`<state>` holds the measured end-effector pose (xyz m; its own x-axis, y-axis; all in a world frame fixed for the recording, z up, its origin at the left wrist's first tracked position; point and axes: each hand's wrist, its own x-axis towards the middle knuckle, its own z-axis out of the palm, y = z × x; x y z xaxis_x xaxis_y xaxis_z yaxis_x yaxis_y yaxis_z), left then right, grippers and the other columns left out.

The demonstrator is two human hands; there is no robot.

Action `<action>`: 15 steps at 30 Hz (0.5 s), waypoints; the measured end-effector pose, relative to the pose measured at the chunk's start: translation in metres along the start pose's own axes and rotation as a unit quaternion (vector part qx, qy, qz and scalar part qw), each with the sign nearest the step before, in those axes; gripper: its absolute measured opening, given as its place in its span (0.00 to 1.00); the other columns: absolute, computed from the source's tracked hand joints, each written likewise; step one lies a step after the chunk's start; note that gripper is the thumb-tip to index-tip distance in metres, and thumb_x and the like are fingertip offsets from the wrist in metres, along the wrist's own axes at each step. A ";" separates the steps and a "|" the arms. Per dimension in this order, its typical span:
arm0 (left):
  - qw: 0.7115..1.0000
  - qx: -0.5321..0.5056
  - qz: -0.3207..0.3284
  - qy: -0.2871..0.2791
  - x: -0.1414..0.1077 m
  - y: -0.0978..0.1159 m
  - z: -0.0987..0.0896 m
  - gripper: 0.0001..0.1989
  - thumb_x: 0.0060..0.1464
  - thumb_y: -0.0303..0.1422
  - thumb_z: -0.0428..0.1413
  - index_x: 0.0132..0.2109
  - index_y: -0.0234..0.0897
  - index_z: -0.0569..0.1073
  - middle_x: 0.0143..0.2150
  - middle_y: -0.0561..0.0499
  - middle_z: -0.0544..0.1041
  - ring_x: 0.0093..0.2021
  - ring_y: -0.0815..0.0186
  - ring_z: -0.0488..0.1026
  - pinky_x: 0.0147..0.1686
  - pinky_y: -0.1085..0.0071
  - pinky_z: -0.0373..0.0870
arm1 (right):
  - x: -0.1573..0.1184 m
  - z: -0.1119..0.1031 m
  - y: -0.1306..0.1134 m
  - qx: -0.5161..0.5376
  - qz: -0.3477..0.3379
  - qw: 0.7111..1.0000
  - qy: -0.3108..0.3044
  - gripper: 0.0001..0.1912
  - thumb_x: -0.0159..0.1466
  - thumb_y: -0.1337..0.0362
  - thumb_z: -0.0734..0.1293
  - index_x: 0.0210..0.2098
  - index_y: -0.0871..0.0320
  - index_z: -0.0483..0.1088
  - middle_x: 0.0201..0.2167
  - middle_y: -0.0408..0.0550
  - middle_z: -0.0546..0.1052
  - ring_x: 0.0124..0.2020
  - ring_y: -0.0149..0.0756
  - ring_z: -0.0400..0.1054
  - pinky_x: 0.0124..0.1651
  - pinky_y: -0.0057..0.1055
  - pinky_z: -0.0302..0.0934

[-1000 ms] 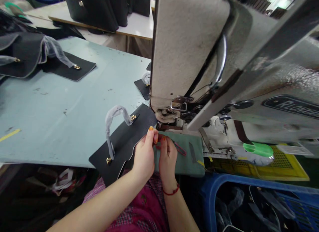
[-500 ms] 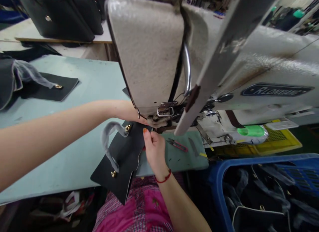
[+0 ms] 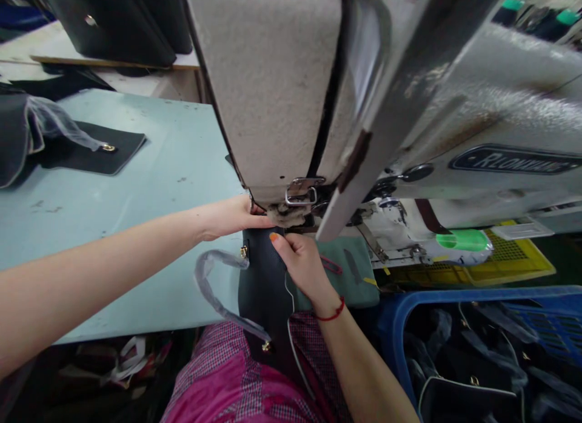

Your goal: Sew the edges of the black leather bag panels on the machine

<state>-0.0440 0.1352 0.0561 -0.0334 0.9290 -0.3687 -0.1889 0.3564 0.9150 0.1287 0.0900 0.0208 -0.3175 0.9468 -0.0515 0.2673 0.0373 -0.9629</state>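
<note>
A black leather-like bag panel [image 3: 266, 289] with a pale edge hangs from under the sewing machine head [image 3: 273, 96] down to my lap. Its plastic-wrapped handle [image 3: 207, 283] loops out to the left between two gold-coloured fittings. My left hand [image 3: 240, 217] lies at the panel's top edge with its thumb stretched out flat; the machine head hides most of its fingers. On the panel's right edge, just in front of the presser area, my right hand [image 3: 302, 259] is closed, thumb on top and fingers curled under.
Red-handled thread snips [image 3: 331, 264] lie on the machine bed, partly behind my right hand. A blue basket [image 3: 398, 326] of similar black pieces stands at the right. Another black piece with a wrapped handle [image 3: 91, 147] rests on the pale table [image 3: 173, 180]. Black bags [image 3: 113, 29] stand behind.
The panel has swung from slanting left to hanging nearly straight toward me, its lower end now on my lap. My right hand has shifted right; my left wrist is lower and its thumb shows more.
</note>
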 end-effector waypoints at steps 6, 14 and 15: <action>0.981 0.152 0.076 -0.097 -0.008 -0.012 -0.020 0.09 0.40 0.33 0.68 0.33 0.38 0.80 0.33 0.47 0.80 0.41 0.56 0.77 0.46 0.64 0.74 | 0.003 -0.027 -0.008 0.000 -0.006 0.996 -0.089 0.22 0.65 0.56 0.62 0.19 0.57 0.54 0.20 0.38 0.52 0.23 0.26 0.47 0.25 0.25 0.41; 0.950 0.243 0.145 0.131 -0.078 -0.110 -0.056 0.26 0.41 0.40 0.66 0.49 0.41 0.75 0.58 0.41 0.71 0.59 0.46 0.68 0.58 0.54 0.66 | -0.064 -0.025 -0.003 0.017 0.061 0.995 -0.078 0.19 0.65 0.60 0.65 0.20 0.59 0.59 0.20 0.38 0.57 0.23 0.25 0.49 0.24 0.24 0.43; 0.967 0.199 0.103 0.118 -0.084 -0.117 -0.051 0.26 0.39 0.40 0.68 0.48 0.40 0.76 0.56 0.40 0.72 0.57 0.46 0.70 0.55 0.54 0.69 | -0.072 -0.017 0.000 0.040 0.080 0.995 -0.050 0.19 0.65 0.59 0.64 0.21 0.59 0.60 0.20 0.38 0.59 0.24 0.26 0.51 0.24 0.23 0.45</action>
<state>-0.0691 0.0100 -0.0285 -0.2623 0.9523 -0.1558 0.2365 0.2200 0.9464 0.1669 0.0275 0.0291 -0.3659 0.9022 -0.2282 0.2495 -0.1411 -0.9580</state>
